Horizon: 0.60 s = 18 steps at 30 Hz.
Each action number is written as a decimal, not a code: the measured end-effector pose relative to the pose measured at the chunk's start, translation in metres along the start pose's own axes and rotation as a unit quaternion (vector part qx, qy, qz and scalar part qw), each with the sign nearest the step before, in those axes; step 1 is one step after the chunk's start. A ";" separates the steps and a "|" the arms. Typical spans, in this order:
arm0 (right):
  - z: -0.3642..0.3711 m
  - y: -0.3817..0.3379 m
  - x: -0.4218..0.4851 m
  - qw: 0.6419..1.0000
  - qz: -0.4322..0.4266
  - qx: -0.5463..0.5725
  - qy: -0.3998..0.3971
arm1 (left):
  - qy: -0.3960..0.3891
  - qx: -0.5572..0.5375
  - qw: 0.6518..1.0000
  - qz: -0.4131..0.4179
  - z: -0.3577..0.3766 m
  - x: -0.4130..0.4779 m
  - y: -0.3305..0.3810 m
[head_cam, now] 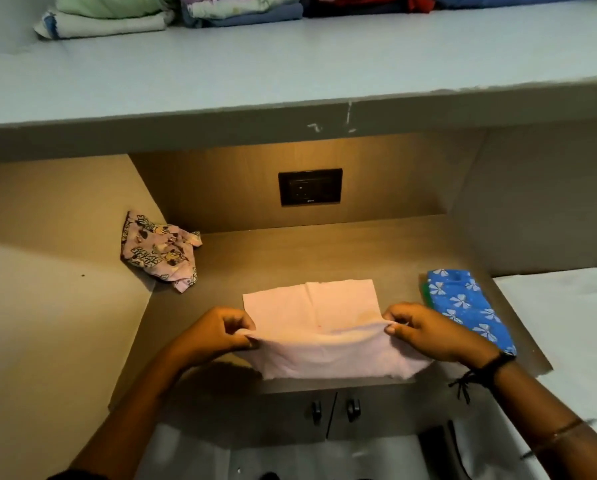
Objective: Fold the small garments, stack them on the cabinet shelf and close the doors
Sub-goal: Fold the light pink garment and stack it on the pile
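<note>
Directly under the head camera, low in the middle of the frame, a pale pink garment (311, 306) lies on the brown worktop (290, 251). Its far half lies flat and its near edge is lifted off the surface. The left hand (217, 332) grips the near left corner, its fingers (236, 322) curled round a bunch of the cloth. The right hand (425, 332) pinches the near right corner, its fingers (396, 329) and thumb closed on the fabric. Between the two hands the raised edge sags a little, and the cloth below it drapes down to the front edge of the worktop. A black thread band (491, 368) circles the right wrist.

At the left of the frame, in the back corner of the worktop against the side wall, a pink cartoon-print garment (158, 249) sits crumpled, well apart from the hands. At the right, just beside the right hand, a blue garment with a white flower print (463, 303) lies folded on the worktop. A strip of green cloth (424, 292) shows along its left edge. A dark socket plate (310, 187) is set in the back panel.

Across the upper part of the frame runs the pale blue cabinet shelf (290, 57). Stacks of folded clothes (110, 19) rest along its back, at the top edge of the picture. Below the worktop, at the bottom centre, two lower doors (290, 420) meet edge to edge, each with a dark knob (316, 408).
</note>
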State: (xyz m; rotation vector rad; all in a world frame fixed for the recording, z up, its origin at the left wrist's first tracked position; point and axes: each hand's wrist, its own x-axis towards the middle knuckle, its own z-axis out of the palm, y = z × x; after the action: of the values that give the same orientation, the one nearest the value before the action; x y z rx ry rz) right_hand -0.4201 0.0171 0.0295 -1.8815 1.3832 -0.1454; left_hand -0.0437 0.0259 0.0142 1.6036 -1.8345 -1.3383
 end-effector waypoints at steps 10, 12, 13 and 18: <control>-0.010 -0.008 0.116 0.995 0.030 -0.033 0.085 | 0.090 0.014 0.988 -0.127 -0.019 0.077 -0.022; -0.004 -0.003 0.133 0.988 0.055 -0.075 0.121 | 0.138 -0.025 0.977 -0.162 -0.013 0.087 -0.036; -0.001 0.001 0.139 0.981 0.067 -0.108 0.146 | 0.165 -0.053 0.970 -0.172 -0.009 0.091 -0.043; 0.032 0.005 0.128 0.947 0.040 -0.155 0.279 | 0.262 -0.028 0.954 -0.142 0.013 0.098 -0.060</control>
State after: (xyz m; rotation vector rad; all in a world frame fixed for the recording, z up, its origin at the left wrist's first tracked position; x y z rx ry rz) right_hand -0.3565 -0.0759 -0.0389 -2.1332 1.9530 -0.4733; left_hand -0.0481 -0.0524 -0.0710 2.0080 -1.2750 -0.9260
